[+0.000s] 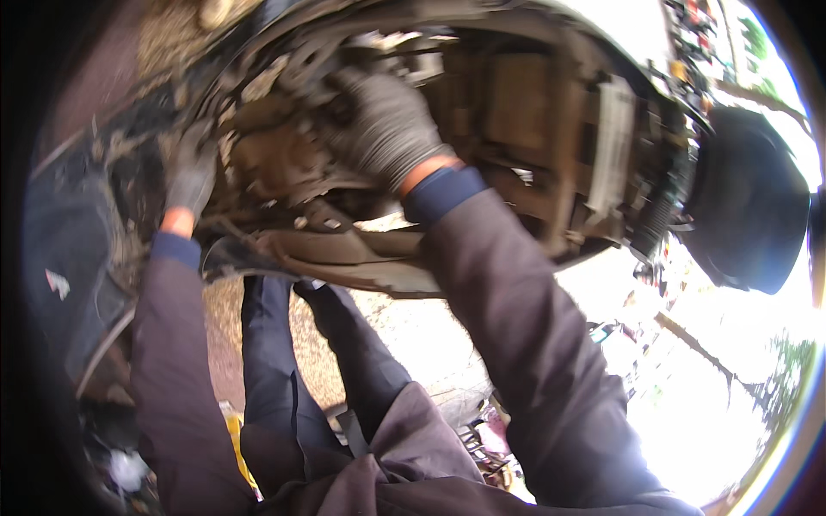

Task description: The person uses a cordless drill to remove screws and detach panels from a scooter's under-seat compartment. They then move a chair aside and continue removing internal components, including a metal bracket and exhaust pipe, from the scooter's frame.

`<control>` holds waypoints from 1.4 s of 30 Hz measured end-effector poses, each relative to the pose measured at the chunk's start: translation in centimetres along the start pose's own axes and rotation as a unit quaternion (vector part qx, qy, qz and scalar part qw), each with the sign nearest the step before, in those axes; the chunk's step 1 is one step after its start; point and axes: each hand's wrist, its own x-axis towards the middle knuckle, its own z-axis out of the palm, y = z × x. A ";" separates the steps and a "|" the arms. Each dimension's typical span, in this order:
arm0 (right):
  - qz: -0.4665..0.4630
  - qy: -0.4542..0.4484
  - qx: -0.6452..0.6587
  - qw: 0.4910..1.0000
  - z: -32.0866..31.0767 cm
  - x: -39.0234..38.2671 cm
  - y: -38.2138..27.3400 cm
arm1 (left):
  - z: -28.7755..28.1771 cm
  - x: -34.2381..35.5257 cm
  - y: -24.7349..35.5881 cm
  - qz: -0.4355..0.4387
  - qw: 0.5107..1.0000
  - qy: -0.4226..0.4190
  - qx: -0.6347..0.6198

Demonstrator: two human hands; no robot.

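Observation:
The dirty brown underparts (280,159) of a scooter-like vehicle lie open inside a long dark frame. My right hand (379,125), in a grey knitted glove with an orange cuff, reaches into the upper middle of this opening. Its fingers are curled round something dark among the metal parts, too blurred to name. Farther left, my left hand (191,172), gloved alike, rests against the black body panel (64,224) at the opening's edge. Its fingertips are smeared and merge with the dark parts there. A curved brown cover (344,254) runs along the opening's near side.
At the right end stand a black coil spring (661,202) and a rounded black mudguard-like panel (748,206). A pale upright strip (609,146) sits inside the frame. Below, my dark trouser legs (280,361) stand on brown ground. Blurred clutter lies at the lower right.

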 end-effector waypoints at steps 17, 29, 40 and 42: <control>0.369 0.103 0.508 0.771 -14.3 -20.9 -7.5 | -8.7 -13.5 5.8 -0.429 0.790 -0.029 -0.438; 0.158 0.413 -0.014 0.897 -26.6 -19.1 0.4 | -9.2 -15.4 5.8 -0.367 0.825 -0.051 -0.427; 0.470 0.263 0.324 0.777 -28.6 -21.3 16.6 | -10.6 -15.4 4.5 -0.489 0.682 -0.050 -0.542; 0.476 0.240 0.348 0.771 -28.9 -20.7 15.9 | -10.7 -15.2 4.6 -0.479 0.669 -0.060 -0.565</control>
